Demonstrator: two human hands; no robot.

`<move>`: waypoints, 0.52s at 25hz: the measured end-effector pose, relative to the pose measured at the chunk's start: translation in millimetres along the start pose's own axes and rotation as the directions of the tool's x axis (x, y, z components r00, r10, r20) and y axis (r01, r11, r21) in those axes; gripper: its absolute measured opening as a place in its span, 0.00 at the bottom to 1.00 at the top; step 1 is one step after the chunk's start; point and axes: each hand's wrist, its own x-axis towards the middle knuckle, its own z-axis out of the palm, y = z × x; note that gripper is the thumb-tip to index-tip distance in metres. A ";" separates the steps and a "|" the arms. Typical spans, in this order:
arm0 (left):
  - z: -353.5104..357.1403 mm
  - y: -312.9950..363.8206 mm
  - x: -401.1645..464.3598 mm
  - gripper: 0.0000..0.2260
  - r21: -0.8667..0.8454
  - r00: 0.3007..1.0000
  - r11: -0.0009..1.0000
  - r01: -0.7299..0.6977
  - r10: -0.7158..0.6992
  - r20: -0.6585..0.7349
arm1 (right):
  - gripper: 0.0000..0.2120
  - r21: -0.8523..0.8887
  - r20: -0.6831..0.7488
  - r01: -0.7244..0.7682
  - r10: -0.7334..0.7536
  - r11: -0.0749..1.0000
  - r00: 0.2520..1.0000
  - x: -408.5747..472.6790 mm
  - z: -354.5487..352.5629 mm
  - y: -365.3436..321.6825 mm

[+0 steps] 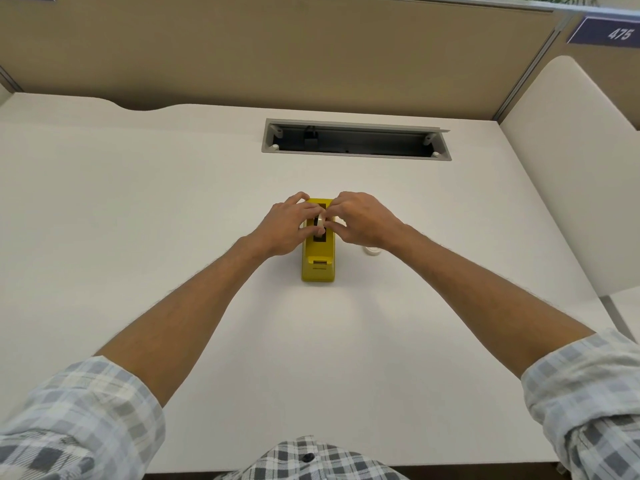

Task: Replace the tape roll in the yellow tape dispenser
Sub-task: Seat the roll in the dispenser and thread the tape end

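Observation:
The yellow tape dispenser (pixel 317 265) stands in the middle of the white desk (pixel 138 202), its cutter end toward me. A pale tape roll (pixel 321 221) on a dark hub sits upright in the dispenser's slot. My left hand (pixel 287 226) pinches the roll from the left, and my right hand (pixel 363 220) pinches it from the right. Fingers hide most of the roll and the slot's far end. Just right of the dispenser, a second whitish tape roll (pixel 372 251) lies flat on the desk, partly hidden under my right wrist.
An open grey cable tray (pixel 356 140) is sunk into the desk behind the dispenser. A beige partition wall (pixel 277 53) closes the back. A white side panel (pixel 571 168) stands at the right edge.

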 end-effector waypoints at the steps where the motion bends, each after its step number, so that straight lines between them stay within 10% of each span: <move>1: 0.0 0.3 -0.4 0.16 -0.001 1.000 1.000 0.002 -0.002 0.001 | 0.12 -0.004 -0.001 0.001 -0.001 1.000 1.000 -0.6 0.9 -0.4; 13: 0.2 2.9 0.1 0.18 -0.011 1.000 0.999 0.031 -0.031 0.000 | 0.13 -0.049 -0.063 -0.041 0.038 0.998 0.997 4.7 2.8 -1.8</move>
